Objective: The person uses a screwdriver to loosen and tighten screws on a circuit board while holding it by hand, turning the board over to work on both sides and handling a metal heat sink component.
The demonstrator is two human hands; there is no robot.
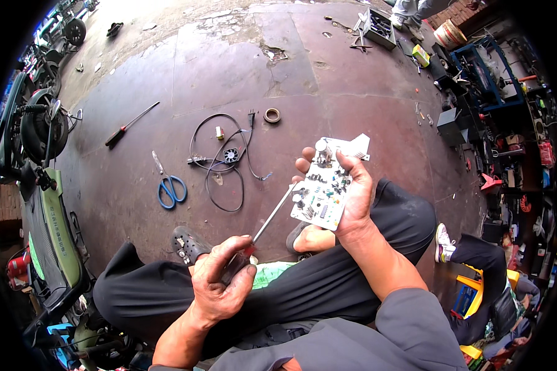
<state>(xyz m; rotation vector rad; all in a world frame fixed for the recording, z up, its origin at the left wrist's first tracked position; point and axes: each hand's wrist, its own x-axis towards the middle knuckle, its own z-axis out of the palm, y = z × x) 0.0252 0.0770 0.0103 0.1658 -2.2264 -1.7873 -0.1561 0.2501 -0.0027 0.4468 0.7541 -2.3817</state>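
My right hand (354, 201) grips a white circuit board (322, 196) by its edges, thumb across the top and fingers behind it. Capacitors, coils and small parts crowd the board's upward face. In my left hand (223, 278) is a screwdriver (273, 215), its reddish handle wrapped by the fingers. The shaft slants up to the right, and its tip lies at the board's left edge; whether it touches I cannot tell. On the floor ahead lie a black power cord (195, 133), a small black fan (231, 156) and blue-handled scissors (172, 191).
A second screwdriver (130, 125) lies at the left, and a tape roll (272, 115) beyond the cord. Scooters (49, 216) line the left side. A metal toolbox (379, 29) stands far right, near pliers (359, 42). Tools and boxes crowd the right; another person's shoe (444, 243) shows there.
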